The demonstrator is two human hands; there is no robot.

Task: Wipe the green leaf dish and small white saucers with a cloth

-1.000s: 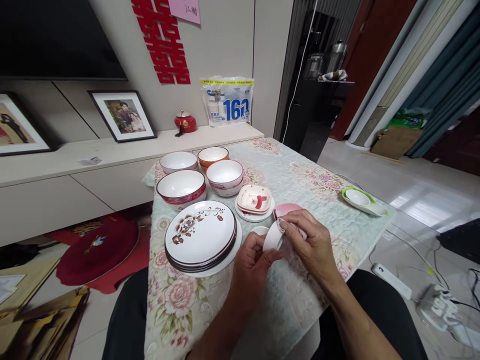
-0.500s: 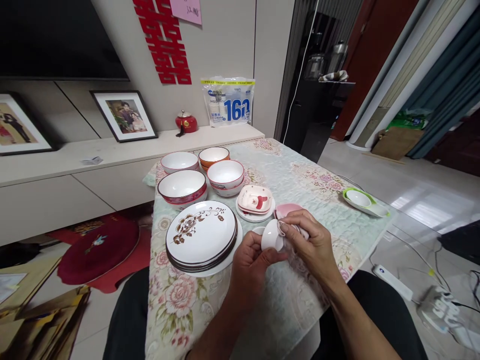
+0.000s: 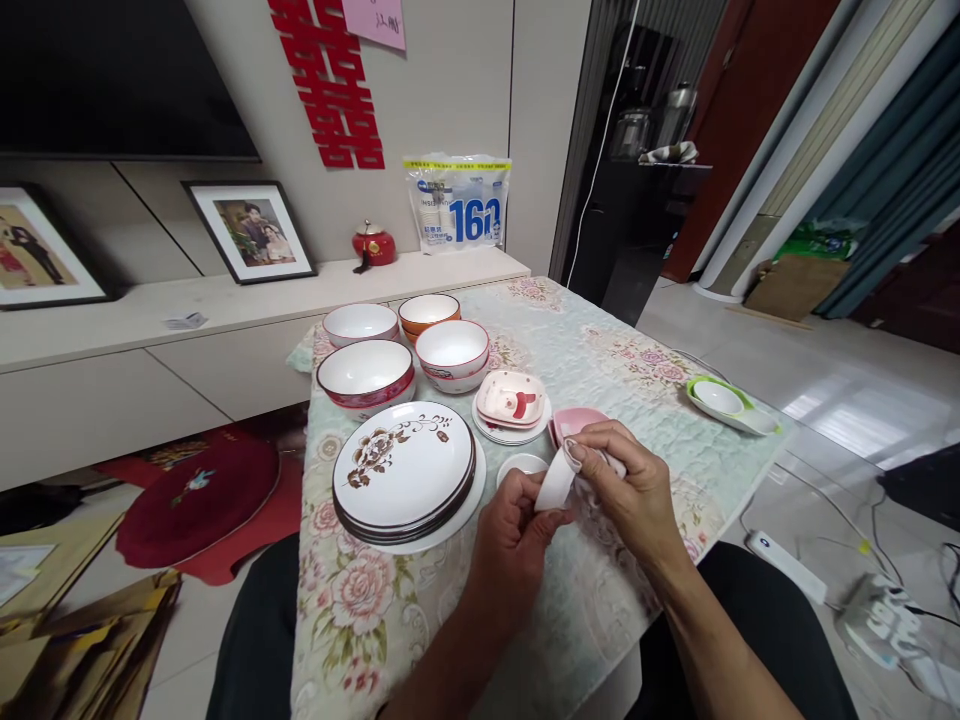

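Observation:
My left hand grips a small white dish by its lower edge, thumb on one side and fingers on the other. The dish is tilted up on its side above the table's front part. My right hand is closed at the dish's upper rim, holding a pale, crumpled cloth that is mostly hidden by the fingers. Another small white dish lies on the table just behind my left hand. Pink dishes sit behind my right hand, partly covered by it.
On the flowered tablecloth, stacked plates stand left, several bowls behind them. Bear-patterned dishes rest on small plates near the middle. A green-rimmed dish lies at the right edge. A power strip is on the floor.
My hands have turned the small white dish, so it now shows more edge-on. Both hands have shifted slightly right, uncovering more of the white dish behind.

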